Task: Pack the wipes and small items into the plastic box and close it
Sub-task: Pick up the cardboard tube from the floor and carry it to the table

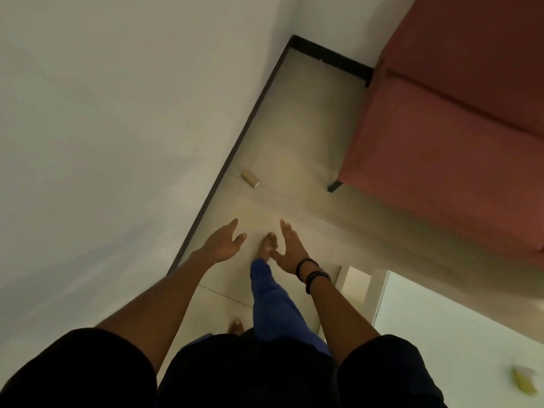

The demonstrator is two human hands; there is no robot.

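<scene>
both your hands are spread wide and carry nothing, left hand (225, 241) and right hand (290, 248) out over the floor (294, 136). no box or wipes in view, so neither hand is nearer.

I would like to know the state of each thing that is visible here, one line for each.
left hand: open, empty, stretched forward.
right hand: open, empty, stretched forward.
cardboard tube: lying on its side on the floor, near the wall.
red sofa: standing by the wall, nothing on it.
yellow item: blurred, cannot tell.
</scene>
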